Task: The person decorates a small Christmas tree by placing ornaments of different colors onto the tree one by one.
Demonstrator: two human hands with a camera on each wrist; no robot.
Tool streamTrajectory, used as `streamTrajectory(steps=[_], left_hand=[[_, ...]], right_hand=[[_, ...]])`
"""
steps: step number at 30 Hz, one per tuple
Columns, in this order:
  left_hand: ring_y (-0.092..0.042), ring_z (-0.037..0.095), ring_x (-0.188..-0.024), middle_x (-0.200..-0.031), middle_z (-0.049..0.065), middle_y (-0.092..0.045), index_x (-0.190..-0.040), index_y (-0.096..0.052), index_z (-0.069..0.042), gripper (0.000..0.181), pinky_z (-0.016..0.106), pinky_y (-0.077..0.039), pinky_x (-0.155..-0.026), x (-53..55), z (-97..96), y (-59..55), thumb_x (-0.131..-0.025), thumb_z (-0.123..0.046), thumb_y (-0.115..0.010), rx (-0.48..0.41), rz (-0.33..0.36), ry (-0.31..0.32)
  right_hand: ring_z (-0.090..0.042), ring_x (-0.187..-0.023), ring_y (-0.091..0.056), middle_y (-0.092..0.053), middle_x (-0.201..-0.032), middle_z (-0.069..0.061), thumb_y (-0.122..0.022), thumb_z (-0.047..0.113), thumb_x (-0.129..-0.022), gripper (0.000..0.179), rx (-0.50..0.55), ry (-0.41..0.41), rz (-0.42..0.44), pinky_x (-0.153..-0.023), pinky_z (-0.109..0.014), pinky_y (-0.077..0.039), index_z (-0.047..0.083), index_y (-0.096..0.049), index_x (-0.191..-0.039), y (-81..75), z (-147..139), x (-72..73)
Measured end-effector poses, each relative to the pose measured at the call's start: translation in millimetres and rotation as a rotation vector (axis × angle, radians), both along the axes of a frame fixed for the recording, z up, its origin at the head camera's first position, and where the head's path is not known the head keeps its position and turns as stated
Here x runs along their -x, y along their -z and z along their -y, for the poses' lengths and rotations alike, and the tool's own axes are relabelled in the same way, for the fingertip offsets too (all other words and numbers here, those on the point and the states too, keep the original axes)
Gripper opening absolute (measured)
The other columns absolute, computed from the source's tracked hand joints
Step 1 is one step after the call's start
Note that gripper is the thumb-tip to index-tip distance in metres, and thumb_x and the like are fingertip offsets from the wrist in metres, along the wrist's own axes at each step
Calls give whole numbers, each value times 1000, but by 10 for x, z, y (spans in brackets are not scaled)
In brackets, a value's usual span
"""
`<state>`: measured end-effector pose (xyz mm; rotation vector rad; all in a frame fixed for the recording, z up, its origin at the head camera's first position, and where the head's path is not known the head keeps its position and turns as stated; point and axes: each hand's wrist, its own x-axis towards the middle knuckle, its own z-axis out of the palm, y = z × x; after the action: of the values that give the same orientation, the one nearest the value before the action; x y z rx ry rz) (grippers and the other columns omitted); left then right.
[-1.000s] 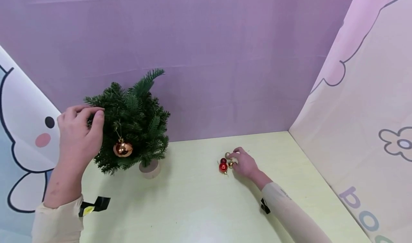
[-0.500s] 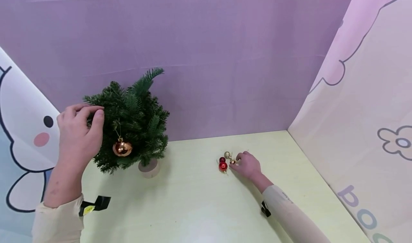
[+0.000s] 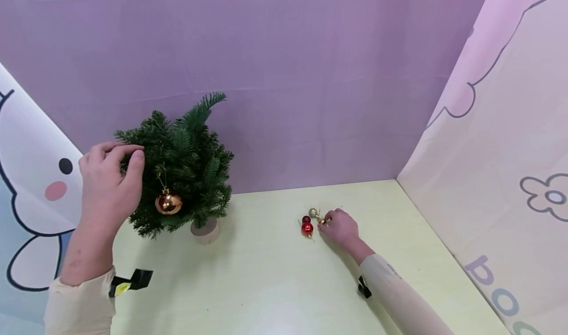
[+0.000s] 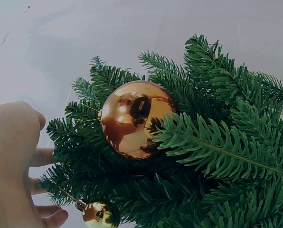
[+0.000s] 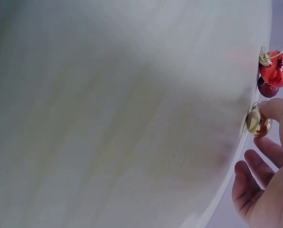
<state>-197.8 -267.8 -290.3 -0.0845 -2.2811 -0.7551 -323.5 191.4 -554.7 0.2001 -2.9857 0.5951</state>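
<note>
My left hand [image 3: 108, 182] is at the left side of a small green Christmas tree [image 3: 195, 152], its curved fingers reaching in behind the outer branch tips. In the left wrist view the thumb stands apart from those fingers. Beside that hand, a large copper bauble [image 4: 136, 118] and a small gold bauble [image 4: 101, 214] hang on branches. Over the tabletop at right, my right hand [image 3: 341, 228] pinches another small gold bauble [image 5: 259, 122] between thumb and finger. A red bauble [image 5: 277, 70] and a dark red one [image 5: 268, 89] lie close by it.
A pale gold glittery bauble [image 3: 313, 213] lies behind the red ones on the pale yellow table [image 3: 266, 276]. The tree stands in a light round base [image 3: 206, 232]. A purple cloth [image 3: 288, 88] closes off the back; printed cloths hang at both sides.
The right hand has drawn slightly right, away from the pale gold bauble, and has the small gold bauble at its fingertips. The left hand stays at the tree.
</note>
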Motion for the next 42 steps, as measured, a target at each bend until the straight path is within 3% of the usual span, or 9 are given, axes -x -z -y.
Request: streamTrajectory(steps=[7,10,14,17,20,28,35,42], left_hand=[[-22,44,-135,-137,26,-38,-125,-60,2,45,63,-18,-103,-28,-25,1,-104,-32,-40,-23,16,-8],[-24,41,-134,-137,26,-39,-128,-59,1,43,59,-16,-107,-43,-68,14,-102,-30,-44,-20,-46,-20],[-28,42,-131,-132,26,-44,-134,-56,-3,42,52,-12,-112,-58,-148,63,-99,-26,-51,4,-179,-20],[-30,44,-129,-130,27,-44,-139,-53,-7,45,54,-14,-111,-51,-211,91,-98,-25,-54,9,-209,5],[-29,43,-130,-132,26,-43,-140,-52,-10,45,58,-16,-109,-35,-250,79,-98,-26,-54,9,-177,8],[-22,40,-138,-137,28,-41,-134,-57,-3,43,49,-3,-115,11,-248,63,-100,-28,-52,76,-96,-33],[-22,39,-139,-135,28,-45,-129,-60,0,41,45,-3,-116,29,-274,82,-101,-29,-51,87,-66,-73],[-21,39,-140,-131,29,-47,-125,-61,2,40,46,-4,-116,6,-282,99,-101,-28,-51,80,-58,-94]], right_hand=[[-17,-74,-56,-59,-90,-1,-75,29,-82,32,74,-4,36,-57,-32,-47,14,-70,-110,25,-27,3],[-17,-74,-56,-60,-90,-1,-76,30,-81,36,85,0,40,-58,-33,-47,13,-69,-112,13,-20,0],[-18,-78,-58,-61,-91,-1,-77,32,-80,42,106,13,53,-62,-34,-49,10,-68,-114,6,-14,7],[-18,-79,-59,-63,-93,-1,-78,32,-79,43,127,35,65,-65,-34,-50,10,-68,-114,6,-16,16],[-16,-77,-58,-64,-91,0,-78,31,-79,38,141,49,76,-64,-34,-50,11,-69,-110,9,-30,25],[-16,-78,-59,-66,-93,0,-77,33,-80,30,177,44,83,-66,-34,-50,14,-71,-102,-26,-75,49],[-22,-90,-62,-67,-103,-5,-76,35,-83,32,188,-34,20,-74,-40,-51,11,-71,-105,-230,-90,135],[-16,-75,-60,-68,-99,-6,-77,31,-82,28,208,-131,-88,-65,-35,-49,11,-72,-101,-525,-4,186]])
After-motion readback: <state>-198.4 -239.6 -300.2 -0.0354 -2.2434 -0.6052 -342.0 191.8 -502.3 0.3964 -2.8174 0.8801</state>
